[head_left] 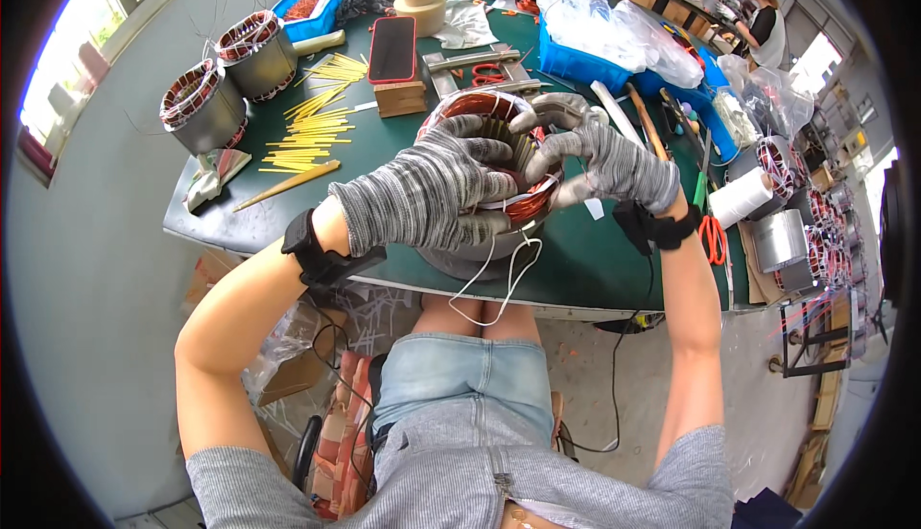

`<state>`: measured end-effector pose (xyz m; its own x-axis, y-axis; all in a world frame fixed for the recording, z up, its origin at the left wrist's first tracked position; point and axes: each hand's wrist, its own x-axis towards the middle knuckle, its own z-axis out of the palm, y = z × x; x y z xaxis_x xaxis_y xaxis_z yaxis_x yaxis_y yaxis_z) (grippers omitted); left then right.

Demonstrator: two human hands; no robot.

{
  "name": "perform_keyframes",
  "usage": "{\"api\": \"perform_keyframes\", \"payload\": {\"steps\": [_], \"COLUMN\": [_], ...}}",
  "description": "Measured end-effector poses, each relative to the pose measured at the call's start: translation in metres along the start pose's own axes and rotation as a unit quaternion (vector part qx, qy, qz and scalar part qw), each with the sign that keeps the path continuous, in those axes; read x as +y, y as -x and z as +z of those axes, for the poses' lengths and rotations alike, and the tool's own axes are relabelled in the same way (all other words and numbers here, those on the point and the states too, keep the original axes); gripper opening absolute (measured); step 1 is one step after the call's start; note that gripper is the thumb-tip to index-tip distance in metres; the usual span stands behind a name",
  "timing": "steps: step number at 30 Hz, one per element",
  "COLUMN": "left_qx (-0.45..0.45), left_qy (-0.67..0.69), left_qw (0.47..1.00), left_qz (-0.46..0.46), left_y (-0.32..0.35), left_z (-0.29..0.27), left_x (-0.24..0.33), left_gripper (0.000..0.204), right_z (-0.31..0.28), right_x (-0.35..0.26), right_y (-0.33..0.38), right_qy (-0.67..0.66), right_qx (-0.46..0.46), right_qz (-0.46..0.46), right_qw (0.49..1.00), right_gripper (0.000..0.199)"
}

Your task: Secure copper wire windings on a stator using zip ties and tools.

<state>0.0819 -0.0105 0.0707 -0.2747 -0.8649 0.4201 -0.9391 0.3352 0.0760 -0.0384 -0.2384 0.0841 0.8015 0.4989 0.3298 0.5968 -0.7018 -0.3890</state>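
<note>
Both gloved hands are on a motor stator (499,160) that stands at the near edge of the green table (576,260), just in front of the person's lap. The left hand (422,193) wraps the near rim, its grip closed around the copper coil there; the right hand (609,160) lies over the far right rim, fingers curled onto the winding and pressing in toward the bore. Judged step: shaping or tucking the copper winding at the top of the stator. White lead wires (499,284) hang off the table edge below it. The next move likely calls for a firm hold on the housing while the fingers work round the coil without snagging those leads. Packages: a blue bin (580,64) behind the stator holds clear plastic bags (614,30); a second blue tray (312,6) sits far left; a white roll (741,198) lies at right. Two finished stators (230,73) stand at left beside yellow strips (312,126). No readable labels.
</note>
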Motion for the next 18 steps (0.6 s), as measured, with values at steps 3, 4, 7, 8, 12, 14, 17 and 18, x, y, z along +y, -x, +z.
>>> {"api": "perform_keyframes", "payload": {"steps": [3,4,7,8,12,14,17,18], "left_qx": [-0.008,-0.012,-0.023,-0.024,-0.058,0.010,0.104,0.115], "left_qy": [-0.006,0.004,0.004,-0.019,-0.163,-0.217,-0.228,-0.213], "left_qw": [1.000,1.000,0.999,0.999,0.963,0.939,0.938,0.939], "left_qz": [-0.013,-0.023,-0.038,-0.040,-0.208,-0.265,-0.240,-0.243], "left_y": [0.001,0.001,0.000,-0.003,-0.002,0.008,0.008,0.001], "left_z": [-0.003,-0.003,-0.002,0.000,-0.012,-0.013,-0.012,0.001], "left_x": [0.004,0.004,0.003,0.003,0.025,0.031,0.046,0.045], "left_gripper": [0.036,0.036,0.039,0.040,0.068,0.096,0.106,0.113], "right_z": [0.009,0.014,0.031,0.029,0.030,0.038,0.065,0.071], "right_x": [0.018,0.017,0.018,0.035,-0.006,-0.069,-0.100,-0.101], "right_y": [-0.008,-0.011,-0.027,-0.024,0.048,0.007,-0.019,-0.022], "right_qy": [-0.241,-0.248,-0.237,-0.080,0.372,0.132,0.083,0.119], "right_qx": [0.097,0.171,0.267,0.348,0.538,0.786,0.594,0.497], "right_qz": [0.089,0.132,0.224,0.217,0.143,0.047,0.085,0.121], "right_qw": [0.962,0.944,0.907,0.909,0.743,0.602,0.796,0.851], "right_gripper": [0.017,0.020,0.025,0.026,0.034,0.037,0.026,0.024]}}
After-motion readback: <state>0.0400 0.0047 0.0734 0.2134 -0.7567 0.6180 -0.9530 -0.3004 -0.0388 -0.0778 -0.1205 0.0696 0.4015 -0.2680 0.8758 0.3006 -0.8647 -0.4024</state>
